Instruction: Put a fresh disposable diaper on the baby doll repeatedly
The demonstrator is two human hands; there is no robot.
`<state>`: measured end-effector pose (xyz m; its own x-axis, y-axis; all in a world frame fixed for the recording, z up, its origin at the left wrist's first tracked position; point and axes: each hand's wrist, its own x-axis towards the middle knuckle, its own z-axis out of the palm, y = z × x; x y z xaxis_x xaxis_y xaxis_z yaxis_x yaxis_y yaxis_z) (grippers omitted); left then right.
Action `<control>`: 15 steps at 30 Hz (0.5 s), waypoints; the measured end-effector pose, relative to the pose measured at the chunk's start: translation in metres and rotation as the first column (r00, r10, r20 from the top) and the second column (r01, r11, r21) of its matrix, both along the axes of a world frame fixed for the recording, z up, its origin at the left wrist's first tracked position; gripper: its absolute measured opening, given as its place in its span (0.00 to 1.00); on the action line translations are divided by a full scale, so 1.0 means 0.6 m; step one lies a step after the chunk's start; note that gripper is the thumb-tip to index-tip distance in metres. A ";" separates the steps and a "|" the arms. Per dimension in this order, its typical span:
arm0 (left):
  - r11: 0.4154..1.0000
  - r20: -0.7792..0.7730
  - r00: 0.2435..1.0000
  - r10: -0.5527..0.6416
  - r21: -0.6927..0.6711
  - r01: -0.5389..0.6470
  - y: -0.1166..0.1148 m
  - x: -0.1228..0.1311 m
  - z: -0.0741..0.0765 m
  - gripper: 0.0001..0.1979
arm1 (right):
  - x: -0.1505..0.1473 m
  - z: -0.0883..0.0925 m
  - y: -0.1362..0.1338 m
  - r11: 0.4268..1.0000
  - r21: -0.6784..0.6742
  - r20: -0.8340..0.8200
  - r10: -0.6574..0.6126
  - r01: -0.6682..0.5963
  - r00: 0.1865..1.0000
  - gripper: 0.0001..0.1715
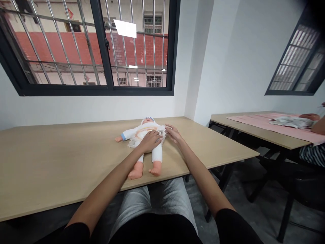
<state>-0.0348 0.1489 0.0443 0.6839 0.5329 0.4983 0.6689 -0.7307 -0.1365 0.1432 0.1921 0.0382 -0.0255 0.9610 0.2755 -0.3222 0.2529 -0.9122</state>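
We had the baby doll (146, 142) lying on its back on the desk (63, 162), head toward the far edge under the window (88, 47) and bare feet close to the near edge. Our left hand (151, 140) lay flat, fingers spread, on its white clothing at the belly. Our right hand (172, 133) touched the doll's right side, fingers loosely curled at the cloth; whether it pinched, we could not tell. Bare desktop stretched wide to the left. A second table (254, 130) with a pink cloth (284, 130) stood apart across a gap.
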 end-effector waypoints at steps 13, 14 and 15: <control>1.000 0.000 1.000 0.002 0.005 -0.002 -0.003 0.000 0.001 0.18 | 0.002 -0.006 0.007 0.995 0.073 0.002 0.062 -0.062 0.998 0.28; 1.000 -0.001 1.000 0.004 0.002 -0.003 -0.003 0.000 0.001 0.18 | 0.002 -0.007 0.007 0.995 0.079 0.005 0.055 -0.055 0.998 0.28; 1.000 -0.002 1.000 0.004 -0.003 -0.004 -0.004 0.000 0.002 0.18 | 0.003 -0.008 0.009 0.995 0.083 0.007 0.049 -0.050 0.999 0.28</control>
<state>-0.0347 0.1466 0.0455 0.6829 0.5369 0.4954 0.6712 -0.7288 -0.1354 0.1451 0.1972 0.0331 -0.0739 0.9324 0.3537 -0.3321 0.3115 -0.8903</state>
